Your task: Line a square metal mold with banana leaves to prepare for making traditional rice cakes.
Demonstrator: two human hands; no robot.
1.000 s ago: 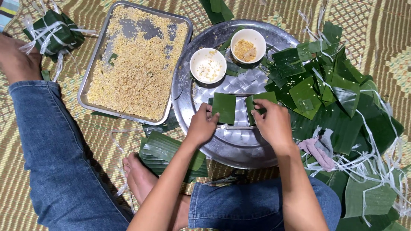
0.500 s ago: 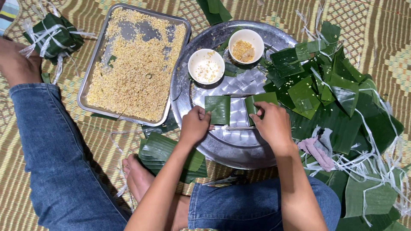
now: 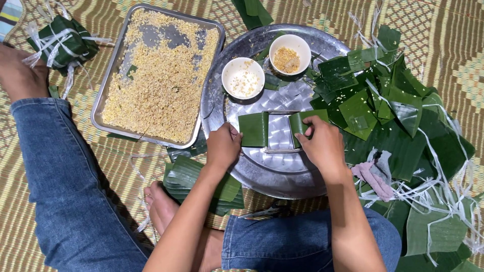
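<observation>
A small square metal frame (image 3: 280,149) lies on a round metal tray (image 3: 262,174). My left hand (image 3: 223,146) presses a folded green leaf piece (image 3: 254,129) against the frame's left side. My right hand (image 3: 322,143) holds a second folded leaf piece (image 3: 298,122) at the frame's right side. The inside of the frame shows bare tray. Two white bowls sit at the tray's far side: one (image 3: 243,77) with pale filling, one (image 3: 290,53) with yellow filling.
A rectangular metal tray of yellowish rice (image 3: 161,75) lies to the left. A tied leaf-wrapped parcel (image 3: 63,43) sits far left. Cut leaves and white strings (image 3: 398,111) pile up on the right. Folded leaves (image 3: 189,179) lie by my foot; a pink cloth (image 3: 375,179) at right.
Both hands have shifted slightly while setting the two leaf pieces onto the frame; the left leaf piece now sits lower against the frame's left side.
</observation>
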